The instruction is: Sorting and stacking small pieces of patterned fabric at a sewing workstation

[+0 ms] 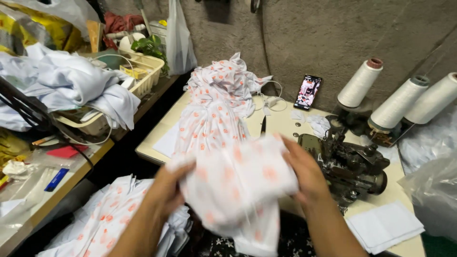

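Item: white orange-dotted fabric piece [238, 185], raised before the sewing machine [350, 166], pinched closed at its edges by your left hand [169, 183] and right hand [304, 171]; keep both pinches even, cloth taut, clear of the printed pile [216, 102].

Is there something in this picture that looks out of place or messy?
Nothing looks damaged or spilled. Both hands, left hand and right hand, hold a white cloth with orange spots. Similar cloth lies in a loose heap on the table, and a phone leans against the wall.
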